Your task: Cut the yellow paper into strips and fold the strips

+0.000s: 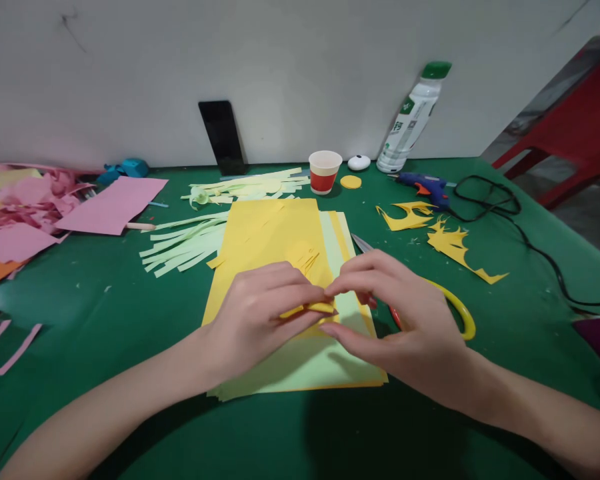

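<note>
My left hand [267,300] pinches a small curled piece of yellow paper [321,307] between its fingers, just above a stack of sheets. Close by on the right, my right hand [400,307] has thumb and fingers apart around the tip of that piece; its index fingertip meets my left fingertips. Thin yellow paper strips [307,261] show just beyond my left hand. Beneath lie a yellow sheet [265,233] and pale green sheets [305,367]. Scissors with a yellow and red handle [467,317] are partly hidden behind my right hand.
Pale green fringed strips [187,243] lie left of the stack. Behind stand a phone [223,137], a paper cup [324,181] and a leaning bottle [413,123]. A glue gun [425,187] with its cord and yellow scraps [463,250] are right; pink paper [113,207] is left.
</note>
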Action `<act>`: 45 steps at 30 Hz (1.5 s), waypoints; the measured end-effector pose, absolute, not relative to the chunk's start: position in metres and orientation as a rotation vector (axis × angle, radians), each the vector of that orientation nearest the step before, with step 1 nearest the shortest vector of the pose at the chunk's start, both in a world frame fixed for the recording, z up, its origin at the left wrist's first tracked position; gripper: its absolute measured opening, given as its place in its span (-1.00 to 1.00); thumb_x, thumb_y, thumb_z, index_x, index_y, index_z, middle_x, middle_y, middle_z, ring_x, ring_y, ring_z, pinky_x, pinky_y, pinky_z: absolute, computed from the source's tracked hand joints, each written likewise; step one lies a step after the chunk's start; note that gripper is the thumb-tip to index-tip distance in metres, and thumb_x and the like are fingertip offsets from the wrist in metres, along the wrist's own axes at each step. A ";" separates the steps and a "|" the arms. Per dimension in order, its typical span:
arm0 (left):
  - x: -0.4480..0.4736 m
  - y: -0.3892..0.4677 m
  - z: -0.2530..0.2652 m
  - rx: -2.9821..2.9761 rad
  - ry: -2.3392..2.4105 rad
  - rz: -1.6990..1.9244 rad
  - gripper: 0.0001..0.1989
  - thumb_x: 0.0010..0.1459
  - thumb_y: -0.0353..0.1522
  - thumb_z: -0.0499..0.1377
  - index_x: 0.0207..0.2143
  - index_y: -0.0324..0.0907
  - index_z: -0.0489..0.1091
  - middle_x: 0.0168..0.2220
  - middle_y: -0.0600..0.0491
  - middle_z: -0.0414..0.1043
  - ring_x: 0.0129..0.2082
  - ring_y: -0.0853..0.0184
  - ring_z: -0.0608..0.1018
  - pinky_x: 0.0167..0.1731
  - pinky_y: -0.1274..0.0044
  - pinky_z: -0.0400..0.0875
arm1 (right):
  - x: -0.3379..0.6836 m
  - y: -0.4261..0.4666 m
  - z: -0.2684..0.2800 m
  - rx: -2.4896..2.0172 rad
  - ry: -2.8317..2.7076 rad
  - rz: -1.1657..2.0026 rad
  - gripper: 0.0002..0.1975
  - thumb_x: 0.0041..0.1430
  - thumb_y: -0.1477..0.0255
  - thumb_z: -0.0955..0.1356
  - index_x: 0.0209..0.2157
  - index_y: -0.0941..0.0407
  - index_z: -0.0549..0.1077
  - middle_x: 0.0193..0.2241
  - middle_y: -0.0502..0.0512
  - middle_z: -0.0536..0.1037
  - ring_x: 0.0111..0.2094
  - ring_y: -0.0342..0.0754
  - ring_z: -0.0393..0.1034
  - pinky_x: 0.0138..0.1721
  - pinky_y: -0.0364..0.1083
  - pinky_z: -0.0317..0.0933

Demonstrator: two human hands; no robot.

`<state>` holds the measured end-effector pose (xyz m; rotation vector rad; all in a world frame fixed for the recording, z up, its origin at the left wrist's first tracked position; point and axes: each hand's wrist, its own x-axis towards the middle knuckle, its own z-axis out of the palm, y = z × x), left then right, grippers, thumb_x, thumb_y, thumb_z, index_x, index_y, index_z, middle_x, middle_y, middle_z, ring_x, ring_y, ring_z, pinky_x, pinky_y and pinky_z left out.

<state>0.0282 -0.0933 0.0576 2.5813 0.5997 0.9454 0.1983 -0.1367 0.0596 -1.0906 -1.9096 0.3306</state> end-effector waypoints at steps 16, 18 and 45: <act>0.034 -0.100 0.068 1.685 0.577 0.506 -0.82 0.20 -0.31 -0.01 -0.25 -0.17 0.33 -0.33 0.04 0.46 -0.29 0.36 0.50 -0.23 0.52 0.37 | 0.213 -0.131 0.067 -1.092 -1.441 1.302 -0.93 0.06 0.42 0.34 -0.47 0.09 0.37 -0.53 -0.07 0.38 -0.51 -0.24 0.30 -0.51 -0.25 0.18; 0.034 -0.100 0.070 1.505 0.550 0.408 -0.76 0.24 -0.30 -0.09 -0.24 -0.20 0.31 -0.41 0.06 0.46 -0.38 0.39 0.51 -0.24 0.51 0.38 | 0.216 -0.128 0.065 -1.076 -1.293 1.421 -0.91 0.05 0.38 0.36 -0.47 0.08 0.38 -0.53 -0.09 0.37 -0.52 -0.27 0.28 -0.52 -0.27 0.15; 0.025 -0.092 0.079 1.902 0.952 0.956 -0.91 0.00 -0.39 0.22 -0.50 -0.20 0.51 -0.57 0.13 0.54 -0.60 0.46 0.52 -0.57 0.70 0.40 | 0.240 -0.125 0.083 -1.437 -1.796 0.894 -0.85 0.01 0.27 0.35 -0.50 0.03 0.44 -0.50 -0.07 0.45 -0.50 -0.17 0.29 -0.53 -0.20 0.15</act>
